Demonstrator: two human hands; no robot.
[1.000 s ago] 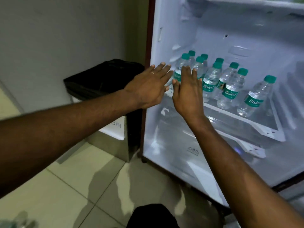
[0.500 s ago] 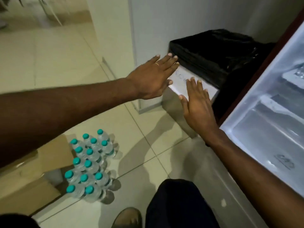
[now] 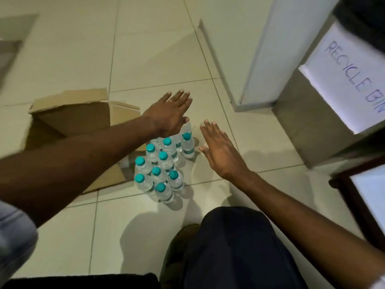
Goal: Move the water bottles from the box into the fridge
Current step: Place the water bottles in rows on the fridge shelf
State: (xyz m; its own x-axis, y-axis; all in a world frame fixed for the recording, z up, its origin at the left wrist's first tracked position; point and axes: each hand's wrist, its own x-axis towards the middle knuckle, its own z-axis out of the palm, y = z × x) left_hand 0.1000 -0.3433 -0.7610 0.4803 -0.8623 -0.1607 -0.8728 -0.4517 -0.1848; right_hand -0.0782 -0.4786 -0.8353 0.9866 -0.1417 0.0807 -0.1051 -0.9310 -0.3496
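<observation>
Gaze swung down-left; L grip [image 3: 168,115] & R grip [image 3: 220,151] now at bottles [image 3: 163,156] by box [image 3: 73,115].

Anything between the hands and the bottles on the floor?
Nothing visible. The left hand is open above the bottles, the right hand open beside them; the cardboard box sits off to one side.
</observation>
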